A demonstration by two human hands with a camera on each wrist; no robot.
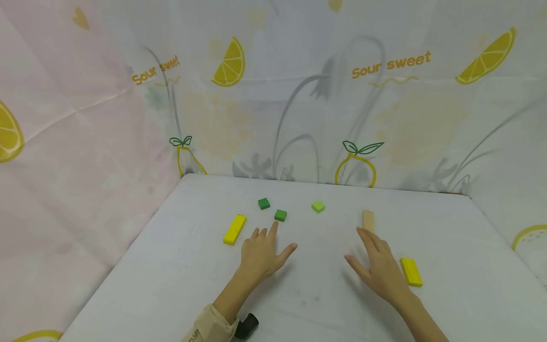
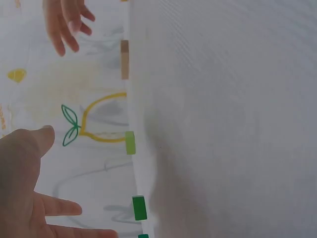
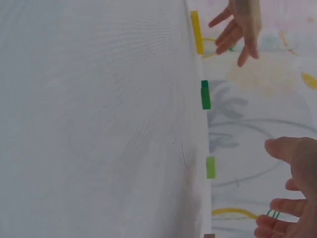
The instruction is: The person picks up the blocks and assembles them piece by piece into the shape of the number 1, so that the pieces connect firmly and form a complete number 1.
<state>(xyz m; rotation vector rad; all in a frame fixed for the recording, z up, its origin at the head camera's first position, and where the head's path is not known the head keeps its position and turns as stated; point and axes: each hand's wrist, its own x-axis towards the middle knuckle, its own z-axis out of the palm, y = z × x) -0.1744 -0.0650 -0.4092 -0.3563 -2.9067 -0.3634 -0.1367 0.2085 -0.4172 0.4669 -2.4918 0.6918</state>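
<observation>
My left hand (image 1: 259, 254) hovers above the white table with its fingers spread and nothing in it. Its index fingertip overlaps the lower edge of a green block (image 1: 280, 215) in the head view. A darker green block (image 1: 264, 204) lies just behind that one, and a long yellow block (image 1: 235, 230) is left of the fingers. My right hand (image 1: 380, 266) is also raised and empty, thumb apart from the fingers. Its fingertips partly cover the near end of a pale wooden block (image 1: 368, 220). Beside its wrist lies a second yellow block (image 1: 411, 272).
A light green block (image 1: 318, 206) sits near the back middle of the table (image 1: 316, 304). Behind the table hangs a white cloth (image 1: 290, 61) printed with lemons and words. A black object (image 1: 247, 326) shows at the left sleeve (image 1: 212, 325).
</observation>
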